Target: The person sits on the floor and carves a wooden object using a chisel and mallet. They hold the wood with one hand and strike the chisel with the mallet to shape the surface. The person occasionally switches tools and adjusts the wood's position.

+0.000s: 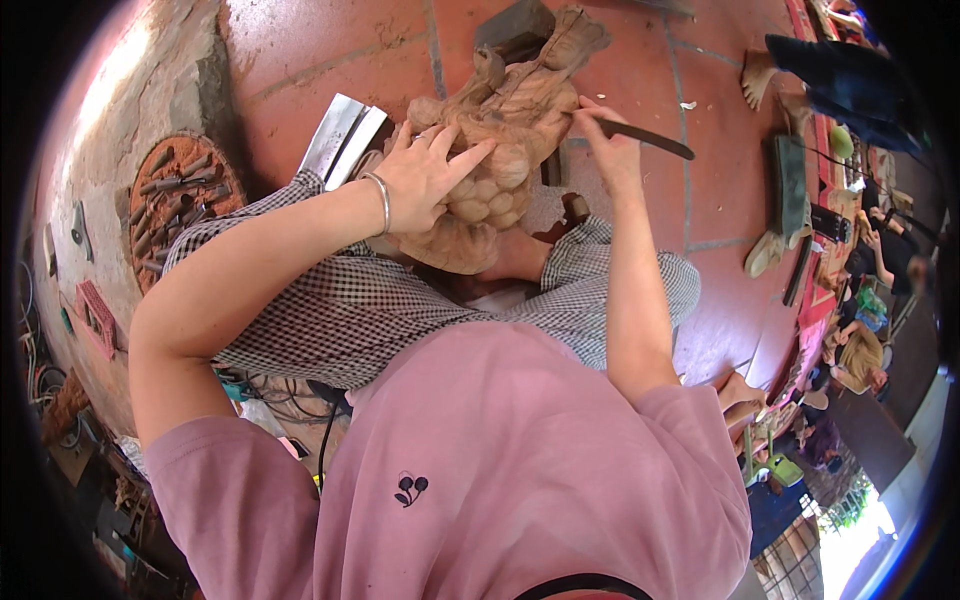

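Note:
A brown wood carving (pixel 490 195) with rounded, fruit-like lumps and branching parts lies before me, its near end at my lap. My left hand (pixel 420 180) lies across its left side, fingers spread on the wood, a silver bangle at the wrist. At the carving's right edge, my right hand (pixel 613 150) is closed on a long, dark, flat tool (pixel 655 138) that looks like a file. The tool sticks out to the right from under the fingers; its other end is hidden at the wood.
On the left, a round tray (pixel 235 165) holds reddish dust and several short tools. Dark blocks (pixel 515 30) stand behind the carving on red floor tiles (pixel 640 80). Shiny metal pieces (pixel 340 140) lie beside my left hand. Far right, bare feet (pixel 760 75) and other people show.

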{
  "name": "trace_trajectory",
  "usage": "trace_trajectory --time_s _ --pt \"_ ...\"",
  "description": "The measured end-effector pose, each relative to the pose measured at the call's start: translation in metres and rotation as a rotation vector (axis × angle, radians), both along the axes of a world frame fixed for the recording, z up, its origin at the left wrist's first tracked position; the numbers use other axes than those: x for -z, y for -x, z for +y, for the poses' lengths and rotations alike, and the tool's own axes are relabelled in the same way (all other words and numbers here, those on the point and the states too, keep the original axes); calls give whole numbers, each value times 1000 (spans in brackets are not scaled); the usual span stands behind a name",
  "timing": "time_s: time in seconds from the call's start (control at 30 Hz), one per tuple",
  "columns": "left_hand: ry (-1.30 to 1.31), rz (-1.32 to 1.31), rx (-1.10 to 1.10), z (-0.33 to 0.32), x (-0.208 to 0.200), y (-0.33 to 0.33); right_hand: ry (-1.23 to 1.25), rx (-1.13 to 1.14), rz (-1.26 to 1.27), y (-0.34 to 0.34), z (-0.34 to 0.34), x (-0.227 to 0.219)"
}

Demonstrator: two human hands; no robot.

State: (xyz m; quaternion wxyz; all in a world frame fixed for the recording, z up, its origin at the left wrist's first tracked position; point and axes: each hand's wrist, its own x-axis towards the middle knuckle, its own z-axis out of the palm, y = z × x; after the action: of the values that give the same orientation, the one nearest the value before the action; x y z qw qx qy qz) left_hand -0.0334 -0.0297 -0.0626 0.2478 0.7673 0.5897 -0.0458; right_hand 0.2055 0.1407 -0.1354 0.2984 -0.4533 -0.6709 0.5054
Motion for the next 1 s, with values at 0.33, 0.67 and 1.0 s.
trace_trajectory --time_s 0.33,0.67,1.0 --pt "-16 -19 -11 -2 1 0 -58 -54 -91 -2 -3 8" --pt "18 -40 -13 0 -2 0 -275 4 -263 9 -2 10" --pt "24 -46 -22 1 -4 0 -362 39 -300 18 3 -6"
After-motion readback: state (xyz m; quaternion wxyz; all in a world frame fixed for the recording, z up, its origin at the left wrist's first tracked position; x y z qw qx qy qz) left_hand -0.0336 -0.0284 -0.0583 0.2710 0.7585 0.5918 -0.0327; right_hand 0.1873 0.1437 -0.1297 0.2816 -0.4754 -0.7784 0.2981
